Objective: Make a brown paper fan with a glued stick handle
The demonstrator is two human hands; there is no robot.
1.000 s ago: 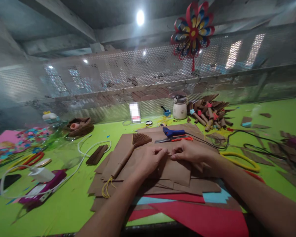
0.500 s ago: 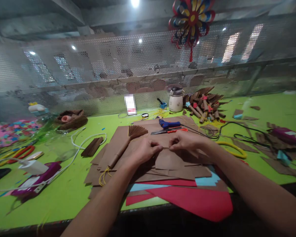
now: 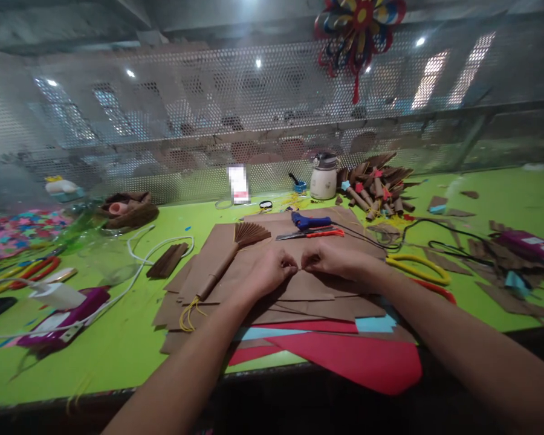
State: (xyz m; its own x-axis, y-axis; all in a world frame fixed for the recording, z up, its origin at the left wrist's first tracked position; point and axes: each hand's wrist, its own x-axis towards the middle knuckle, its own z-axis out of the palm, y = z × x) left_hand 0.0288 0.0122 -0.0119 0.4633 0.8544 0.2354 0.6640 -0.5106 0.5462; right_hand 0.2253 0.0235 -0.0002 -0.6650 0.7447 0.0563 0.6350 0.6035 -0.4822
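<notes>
My left hand (image 3: 274, 270) and my right hand (image 3: 329, 260) are close together above a stack of brown paper sheets (image 3: 294, 291). Thumb and fingers are pinched on both, the fingertips nearly meeting; anything between them is too small to make out. Beside my left hand lies a paper broom-like piece (image 3: 220, 269), with a rolled brown handle, a pleated fan end and yellow string loops. Just beyond my hands are a blue glue gun (image 3: 309, 222) and a blade-like tool with an orange-red handle (image 3: 329, 232). Scissors with yellow and red handles (image 3: 424, 269) lie by my right forearm.
Red paper (image 3: 367, 362) overhangs the table's front edge. A purple power strip (image 3: 79, 314) with a white cable stands left, near folded brown paper (image 3: 167, 261). At the back are a white bottle (image 3: 323, 178) and a pile of similar brown pieces (image 3: 378, 190).
My right hand has moved slightly left, narrowing the gap between my fingertips. A small brown paper flap below it no longer stands out. The view has tilted a little downward.
</notes>
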